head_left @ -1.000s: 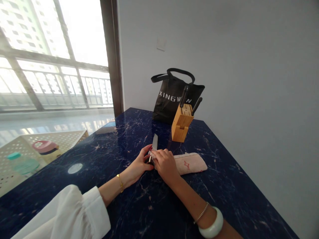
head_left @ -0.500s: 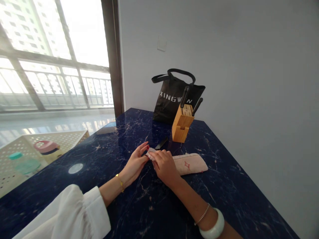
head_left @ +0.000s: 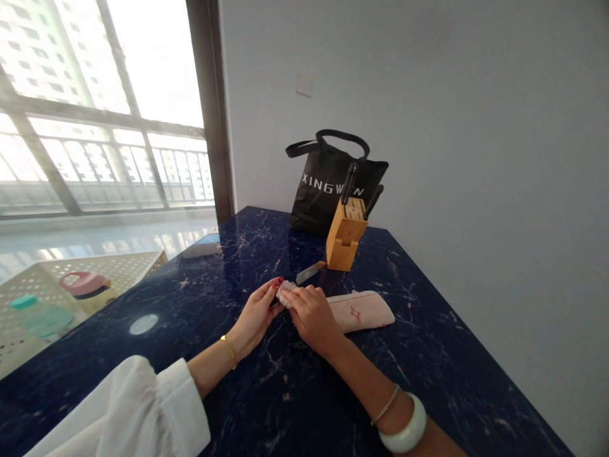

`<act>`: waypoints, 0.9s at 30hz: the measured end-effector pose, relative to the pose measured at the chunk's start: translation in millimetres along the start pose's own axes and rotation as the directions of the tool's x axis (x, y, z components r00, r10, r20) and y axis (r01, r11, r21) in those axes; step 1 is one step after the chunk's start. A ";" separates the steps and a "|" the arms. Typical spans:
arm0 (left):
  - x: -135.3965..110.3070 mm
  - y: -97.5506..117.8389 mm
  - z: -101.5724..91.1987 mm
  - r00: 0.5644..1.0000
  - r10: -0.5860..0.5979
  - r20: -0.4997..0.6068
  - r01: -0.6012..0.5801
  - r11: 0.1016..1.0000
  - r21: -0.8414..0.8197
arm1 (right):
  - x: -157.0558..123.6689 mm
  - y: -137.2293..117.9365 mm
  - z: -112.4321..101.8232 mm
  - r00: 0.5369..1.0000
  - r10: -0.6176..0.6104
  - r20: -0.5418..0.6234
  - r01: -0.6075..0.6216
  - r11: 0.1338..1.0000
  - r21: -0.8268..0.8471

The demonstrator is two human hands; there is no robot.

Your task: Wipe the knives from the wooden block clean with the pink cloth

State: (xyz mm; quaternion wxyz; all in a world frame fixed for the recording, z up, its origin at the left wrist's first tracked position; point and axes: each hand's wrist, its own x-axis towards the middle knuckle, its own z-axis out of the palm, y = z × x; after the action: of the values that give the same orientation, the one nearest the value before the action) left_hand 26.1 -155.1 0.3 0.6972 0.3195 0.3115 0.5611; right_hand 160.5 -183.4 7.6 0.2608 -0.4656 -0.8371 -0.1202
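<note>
- Where the two hands meet, just below the middle of the frame, a knife (head_left: 308,273) lies low over the dark blue marbled countertop (head_left: 428,355); its blade points up and right toward the knife block, its handle end hidden between the hands.
- Left hand (head_left: 254,315): fingers curled in at the knife's handle end, red-painted nails showing; grasp appears closed on it, though the handle itself cannot be seen. Gold bracelet (head_left: 229,351) at the wrist, white sleeve (head_left: 137,412) in the lower left.
- Right hand (head_left: 311,312): fingers pinching one end of a pale pink cloth (head_left: 361,310) against the base of the blade; the rest of the cloth lies flat to the right.
- Right wrist, bottom right: thin chain bracelet (head_left: 385,406) and white bangle (head_left: 408,431).
- Wooden knife block (head_left: 345,236): upright behind the blade tip, black handles sticking out.
- Black tote bag (head_left: 328,184): white lettering, against the wall behind the block.
- White perforated crate (head_left: 95,266): left edge, holding bottles.
</note>
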 end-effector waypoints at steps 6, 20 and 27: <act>0.1 -2.8 -6.7 0.988 -0.111 -0.106 0.111 0.994 0.001 | -0.2 -0.5 1.6 0.998 -0.055 0.027 0.056 0.998 -0.012; -7.5 1.1 1.6 0.984 -0.081 0.160 0.028 0.951 0.308 | 1.0 16.3 5.4 0.974 0.226 -0.028 -0.228 0.969 -0.098; -7.5 -1.4 0.1 0.974 -0.101 0.205 0.013 0.920 0.391 | -1.5 22.2 6.0 0.974 0.225 -0.010 -0.225 0.974 0.018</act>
State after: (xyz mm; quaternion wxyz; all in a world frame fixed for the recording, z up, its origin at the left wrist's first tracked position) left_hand 25.7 -162.7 -0.1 0.6666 0.5021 0.3459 0.4289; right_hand 177.9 -169.9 0.8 0.2820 -0.5545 -0.7782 -0.0856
